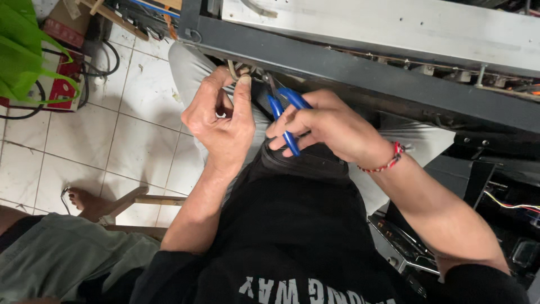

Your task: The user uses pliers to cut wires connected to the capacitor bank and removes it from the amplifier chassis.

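Observation:
My right hand (329, 126) grips blue-handled pliers (283, 110), their jaws pointing up at the underside edge of a dark metal chassis (360, 76). My left hand (222, 115) pinches a pale wire (232, 68) just left of the pliers' tip, fingers closed around it. Both hands meet under the chassis rim, above my lap. A red bead bracelet (388, 163) circles my right wrist. The pliers' jaws are partly hidden by the chassis edge and my fingers.
White floor tiles (135, 141) lie at left, with a green bag (22, 50), red boxes and black cables. Another person's bare foot (84, 200) and grey-green clothing (62, 259) sit lower left by a wooden stool leg (140, 200). Coloured wires (506, 204) and equipment lie at right.

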